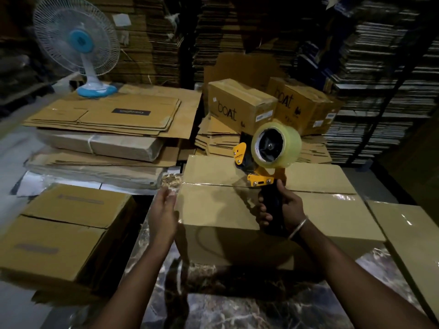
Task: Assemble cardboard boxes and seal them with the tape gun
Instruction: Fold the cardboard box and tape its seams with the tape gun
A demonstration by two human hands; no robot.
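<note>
1. Two hands over a dark marbled, glossy floor [237, 305]; dim storeroom, walls of stacked flat cardboard [154, 43] behind, darker stacks at right.
2. Cardboard box [237, 210] stands centre on the floor, plain brown, flaps closed, centre seam running across its top; shiny clear tape shows on the right part of the seam.
3. Right hand [282, 207] curled round the black handle of the tape gun [263, 162], held upright over the box top at the seam; yellow metal frame, fat roll of clear tape [276, 144] on top. Thin bangle on that wrist.
4. Left hand [166, 210] open, fingers straight, palm against the box's left side near the top edge.
5. Second closed box [61, 229] at left, well apart from the centre box; another taped box [408, 233] touching at right edge.
6. Behind: piles of flattened cartons [107, 115], two small printed "boat" boxes [240, 100], white-and-blue table fan [78, 48] with wire cage at far left.
</note>
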